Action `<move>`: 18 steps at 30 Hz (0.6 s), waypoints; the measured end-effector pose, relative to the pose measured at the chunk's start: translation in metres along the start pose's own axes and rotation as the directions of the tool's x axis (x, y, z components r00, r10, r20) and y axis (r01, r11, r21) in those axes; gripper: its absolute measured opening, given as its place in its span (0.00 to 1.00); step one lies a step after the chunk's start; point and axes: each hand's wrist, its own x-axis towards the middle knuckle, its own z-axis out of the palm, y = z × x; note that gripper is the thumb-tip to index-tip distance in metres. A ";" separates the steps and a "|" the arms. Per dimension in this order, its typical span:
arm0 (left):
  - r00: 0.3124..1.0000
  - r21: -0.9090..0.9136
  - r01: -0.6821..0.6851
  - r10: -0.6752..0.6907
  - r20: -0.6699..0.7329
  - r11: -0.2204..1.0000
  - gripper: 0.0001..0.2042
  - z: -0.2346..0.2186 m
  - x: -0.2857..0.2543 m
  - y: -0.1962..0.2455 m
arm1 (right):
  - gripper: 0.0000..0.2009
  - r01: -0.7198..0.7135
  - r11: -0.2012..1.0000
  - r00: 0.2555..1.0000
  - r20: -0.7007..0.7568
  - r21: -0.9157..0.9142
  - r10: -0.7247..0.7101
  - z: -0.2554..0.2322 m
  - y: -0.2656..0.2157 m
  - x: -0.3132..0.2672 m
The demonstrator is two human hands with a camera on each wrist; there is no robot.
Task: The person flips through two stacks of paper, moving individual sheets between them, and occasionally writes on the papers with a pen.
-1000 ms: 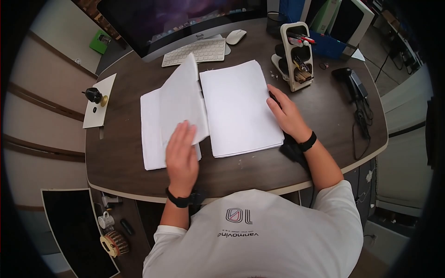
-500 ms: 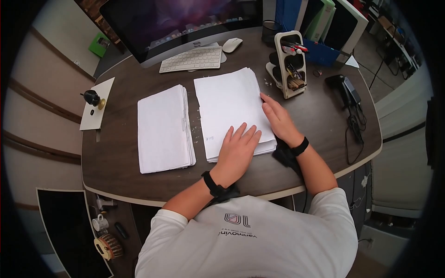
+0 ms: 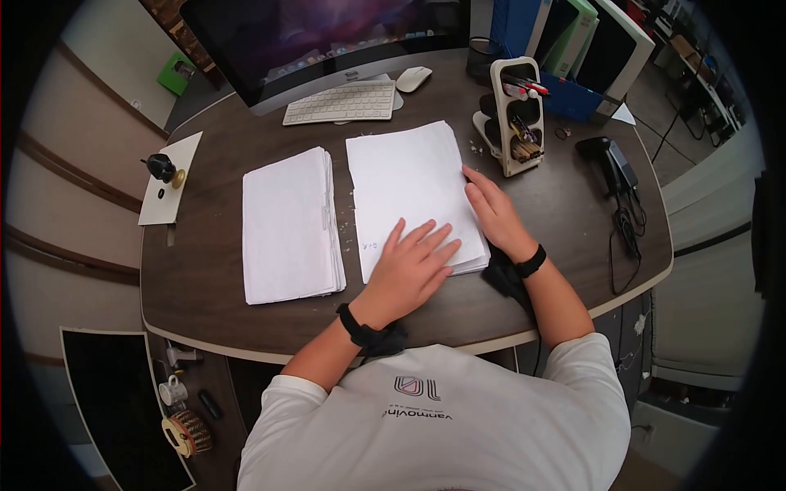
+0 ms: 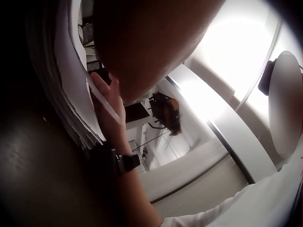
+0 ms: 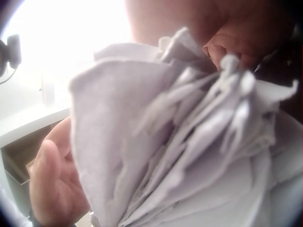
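Two stacks of white paper lie side by side on the desk in the head view. Over the near left part of the right paper stack (image 3: 409, 180), my left hand (image 3: 405, 270) is spread with its fingers straight. A small blue handwritten mark (image 3: 370, 245) shows just left of it. My right hand (image 3: 498, 217) lies along that stack's right edge, fingers extended. To the left, the other paper stack (image 3: 286, 225) lies untouched by either hand. Creased, fanned page edges (image 5: 180, 156) fill the right wrist view, with my left hand (image 5: 57, 184) beyond them.
A keyboard (image 3: 340, 102), a mouse (image 3: 413, 78) and a monitor (image 3: 327, 41) stand behind the stacks. At the right are a pen organizer (image 3: 517, 119) and a black corded device (image 3: 610, 168). A white board with a black knob-like object (image 3: 161, 168) lies at the left edge.
My left hand swept a raised sheet leftward, and it came down on the left stack. Then that hand moved right onto the other stack, lately shifting slightly left. The right hand stayed by the edge.
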 end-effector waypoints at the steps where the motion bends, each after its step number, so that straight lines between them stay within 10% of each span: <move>1: 0.998 -0.036 0.032 -0.034 -0.057 0.999 0.27 -0.007 -0.003 -0.004 | 0.27 0.002 1.000 1.000 0.002 -0.005 -0.002 -0.001 0.000 0.000; 3: 0.990 0.046 0.100 -0.095 -0.108 0.994 0.29 -0.011 -0.013 -0.020 | 0.28 0.001 1.000 1.000 0.001 -0.016 -0.001 -0.002 -0.002 -0.001; 5: 0.815 -0.106 0.489 -0.497 -0.297 0.866 0.31 -0.016 -0.018 -0.035 | 0.28 0.001 1.000 1.000 0.002 -0.025 -0.001 -0.001 -0.006 -0.001; 8: 0.766 -0.319 0.574 -0.632 -0.113 0.754 0.34 -0.017 -0.023 -0.056 | 0.29 -0.001 0.999 1.000 0.018 -0.047 0.002 -0.003 -0.010 -0.001; 18: 0.801 -0.305 0.552 -0.595 -0.063 0.776 0.36 -0.005 -0.021 -0.056 | 0.27 0.026 0.998 0.999 0.030 -0.064 -0.024 0.001 -0.005 -0.001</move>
